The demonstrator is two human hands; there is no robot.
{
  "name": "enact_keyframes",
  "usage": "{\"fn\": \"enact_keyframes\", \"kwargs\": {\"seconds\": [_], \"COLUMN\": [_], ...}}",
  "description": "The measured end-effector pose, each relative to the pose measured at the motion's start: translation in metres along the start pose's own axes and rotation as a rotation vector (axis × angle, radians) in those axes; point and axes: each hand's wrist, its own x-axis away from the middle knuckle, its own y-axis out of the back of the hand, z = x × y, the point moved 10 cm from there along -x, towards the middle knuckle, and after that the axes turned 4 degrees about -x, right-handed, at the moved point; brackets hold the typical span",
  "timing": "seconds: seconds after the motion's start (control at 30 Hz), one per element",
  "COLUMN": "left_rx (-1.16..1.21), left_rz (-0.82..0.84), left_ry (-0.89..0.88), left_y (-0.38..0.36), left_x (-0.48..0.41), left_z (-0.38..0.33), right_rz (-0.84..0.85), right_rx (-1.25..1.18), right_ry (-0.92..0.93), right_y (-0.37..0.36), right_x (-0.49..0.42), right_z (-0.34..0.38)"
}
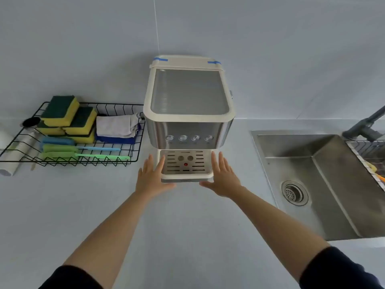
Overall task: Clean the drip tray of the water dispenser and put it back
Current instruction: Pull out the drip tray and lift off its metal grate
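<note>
**Two open hands flanked the drip tray at the dispenser's foot**

Two hands bracketed the drip tray [186, 165], which sat in its slot at the base of the water dispenser [188, 101], below the row of four round metal buttons [189, 138], its front jutting toward the person. The tray was a cream plastic rectangle with rounded corners, topped by a flat brushed-metal grille cut with short slots, two round marks and a small red dot [185, 164].

The left hand [151, 178] lay along the tray's left side and the right hand [221, 178] along its right. Their fingers were straight and slightly spread, the thumbs angled inward under the front edge, and neither hand was curled round anything. Whether the palms pressed the tray could not be told.

The dispenser was a boxy body of shiny steel with cream trim and a smoky clear lid, and it stood at the back edge of the pale grey worktop [187, 226], against the wall.

Toward the left edge sat a black wire basket [116, 109]. It held stacked yellow-and-green sponges [60, 110], a crumpled grey cloth [116, 125] over a blue one, and a blue and a green brush [60, 155].

At the right edge was a sunken stainless sink [333, 184] with a round drain [294, 192] and a dark faucet [366, 124].
</note>
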Motion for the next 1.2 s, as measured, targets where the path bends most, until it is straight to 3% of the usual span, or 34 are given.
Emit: {"fn": "enact_keyframes", "kwargs": {"seconds": [0.27, 0.63, 1.2], "left_rx": [0.055, 0.302, 0.317], "left_rz": [0.036, 0.074, 0.092], "left_ry": [0.009, 0.049, 0.058], "left_y": [-0.005, -0.014, -0.020], "left_x": [-0.025, -0.035, 0.006], "left_z": [-0.001, 0.002, -0.003], "right_rz": [0.037, 0.115, 0.073], "right_rx": [-0.096, -0.263, -0.373], "right_ry": [0.069, -0.039, 0.023], "right_y": [-0.011, -0.026, -0.032], "right_x": [-0.035, -0.056, -0.020], "right_z": [0.014, -0.004, 0.002]}}
